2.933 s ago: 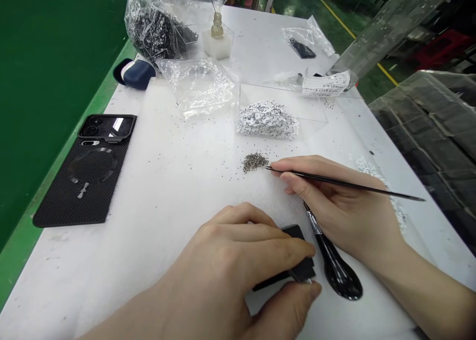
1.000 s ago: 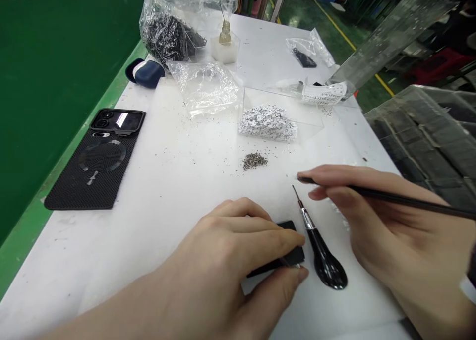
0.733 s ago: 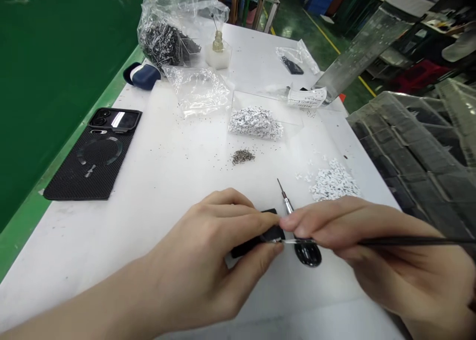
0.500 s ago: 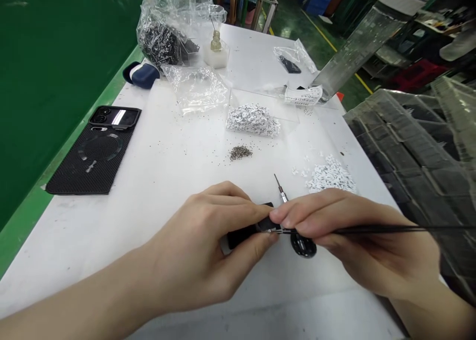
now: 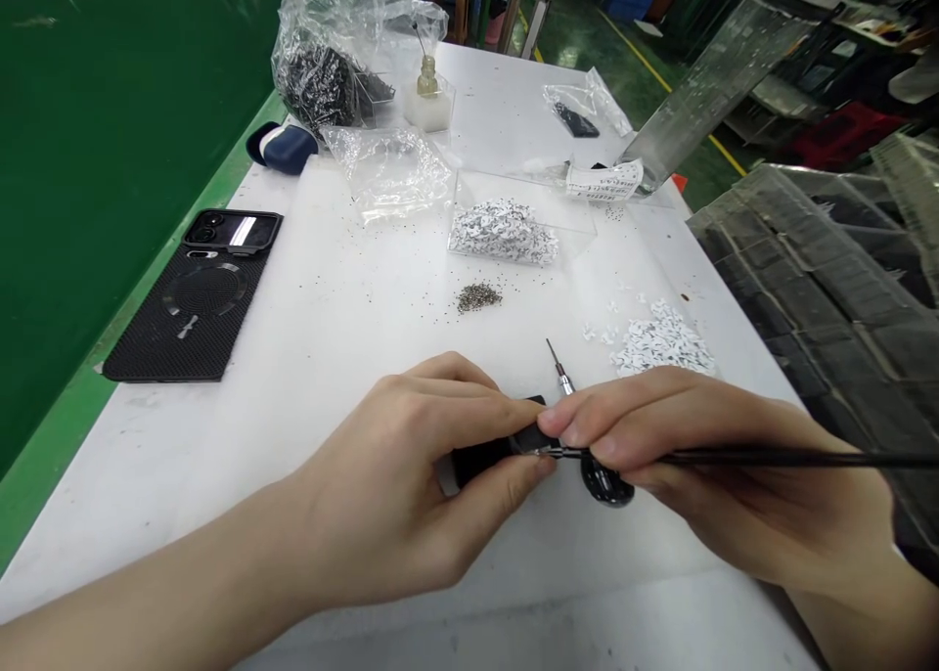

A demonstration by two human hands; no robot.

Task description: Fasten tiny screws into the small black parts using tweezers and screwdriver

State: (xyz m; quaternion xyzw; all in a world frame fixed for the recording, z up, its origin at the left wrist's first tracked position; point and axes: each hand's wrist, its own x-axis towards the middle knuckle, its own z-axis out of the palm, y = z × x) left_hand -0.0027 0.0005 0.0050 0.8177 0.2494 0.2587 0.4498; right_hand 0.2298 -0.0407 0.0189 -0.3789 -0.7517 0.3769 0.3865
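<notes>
The person's left hand (image 5: 381, 485) has a narrow grip on a small, flat, black rectangular piece (image 5: 484, 464), thumb beneath and fingers on top, over the white padded worktop (image 5: 308, 407). The right hand (image 5: 704, 466) has an equally narrow grip on a long, thin black pick (image 5: 763, 459), held level, with its fine metal tip at the end of the black piece, between the two hands. Just below the right hand, a slim steel-shafted screwdriver with a glossy black handle (image 5: 603, 485) lies on the worktop, its shaft pointing away from the person. Further out sit a small heap of dark grains (image 5: 478, 297), a scatter of tiny white pieces (image 5: 660, 343) and a clear acrylic tray of black-and-white pieces (image 5: 503, 231). To the left lies a smartphone in a black textured case (image 5: 195, 299), beyond it a navy earbud case (image 5: 283, 150). A clear plastic bag of black pieces (image 5: 319, 74) stands at the far end.
</notes>
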